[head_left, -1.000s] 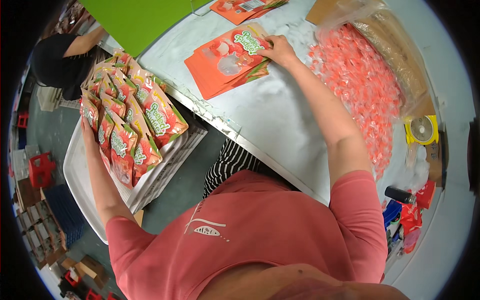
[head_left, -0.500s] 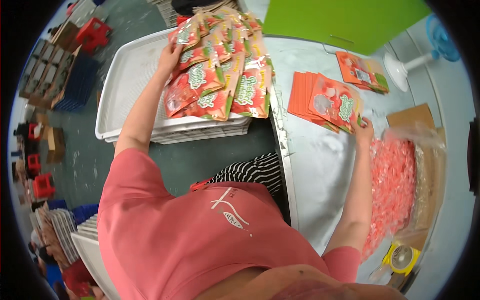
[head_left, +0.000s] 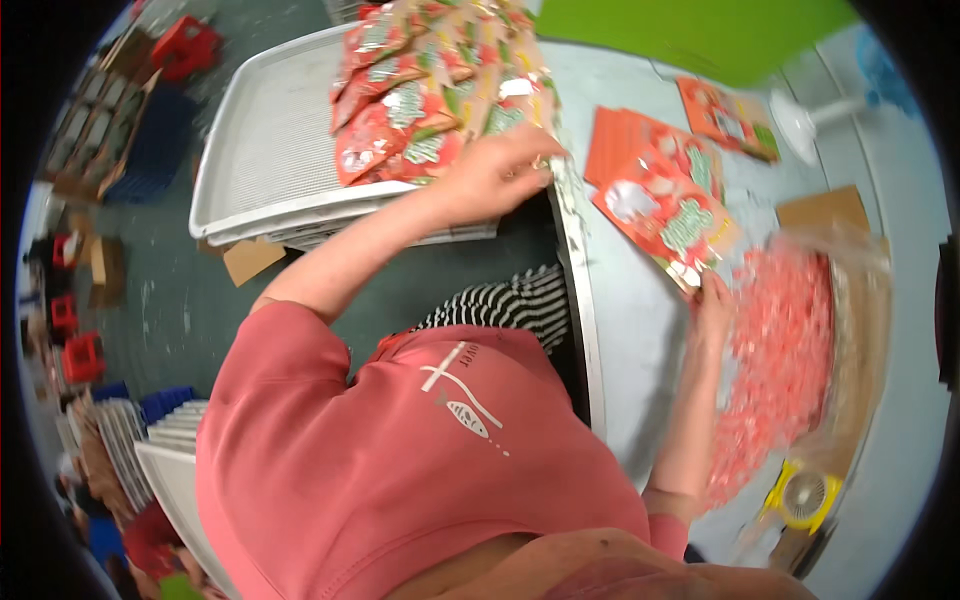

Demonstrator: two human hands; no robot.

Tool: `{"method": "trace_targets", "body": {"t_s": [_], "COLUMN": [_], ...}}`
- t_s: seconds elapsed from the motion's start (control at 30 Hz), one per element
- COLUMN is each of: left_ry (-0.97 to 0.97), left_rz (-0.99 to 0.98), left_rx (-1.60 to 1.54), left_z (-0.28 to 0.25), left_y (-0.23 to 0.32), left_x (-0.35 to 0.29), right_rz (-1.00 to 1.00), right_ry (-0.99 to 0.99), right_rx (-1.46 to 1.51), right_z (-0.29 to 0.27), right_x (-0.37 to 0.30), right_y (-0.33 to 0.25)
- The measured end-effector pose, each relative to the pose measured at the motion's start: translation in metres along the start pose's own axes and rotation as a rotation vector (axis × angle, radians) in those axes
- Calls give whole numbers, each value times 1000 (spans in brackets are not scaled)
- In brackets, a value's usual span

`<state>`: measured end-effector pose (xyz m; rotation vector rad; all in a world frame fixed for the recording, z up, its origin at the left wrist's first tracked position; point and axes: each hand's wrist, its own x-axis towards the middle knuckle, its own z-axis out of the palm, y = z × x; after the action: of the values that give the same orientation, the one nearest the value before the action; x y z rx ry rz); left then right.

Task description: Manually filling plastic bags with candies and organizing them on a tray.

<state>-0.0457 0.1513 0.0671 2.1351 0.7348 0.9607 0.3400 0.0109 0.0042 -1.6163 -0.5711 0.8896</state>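
Note:
My right hand (head_left: 710,305) pinches the lower end of a red pouch (head_left: 660,225) with a green-and-white label, held tilted above the table. Behind it lies a fanned stack of orange-red pouches (head_left: 605,150), partly covered by the held one. Over the near edge of the white tray and the table's left edge is my left hand (head_left: 500,175), its fingers loosely curled and a little apart, with nothing seen in them. Several filled pouches (head_left: 410,105) lie in overlapping rows on the right part of the tray (head_left: 265,130), just beyond that hand.
Another small pile of pouches (head_left: 725,120) lies farther back on the table (head_left: 625,350). At the right, a box lined with clear plastic holds many small pinkish-red wrapped pieces (head_left: 780,360). Near it stands a yellow fan (head_left: 803,497). A green panel (head_left: 690,35) borders the far side.
My left hand has left the filled pouches and moved right and nearer, toward the table edge. My right hand has drawn the top pouch off the stack toward me.

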Motion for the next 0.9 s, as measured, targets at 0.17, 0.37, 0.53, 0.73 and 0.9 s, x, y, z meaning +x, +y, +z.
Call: {"method": "trace_targets", "body": {"t_s": [0.17,0.37,0.53,0.73,0.9], "left_ry": [-187,-351,-373,-374,-433], "left_rz": [157,98,129,111,48], "left_rx": [-176,19,22,-41,-135], "left_z": [110,163,189,196,190], "left_y": [56,98,111,109,118], "left_x": [1,0,-25,-36,-45], "right_rz": [-56,-108,-236,-175,-284], "right_ry": [-151,-27,6,28,237], "right_rx": [-112,75,125,178,93], "right_z": [18,12,0,-5,3], "right_x": [-100,-171,-193,-201,-205], "right_y": [-5,8,27,44,56]}}
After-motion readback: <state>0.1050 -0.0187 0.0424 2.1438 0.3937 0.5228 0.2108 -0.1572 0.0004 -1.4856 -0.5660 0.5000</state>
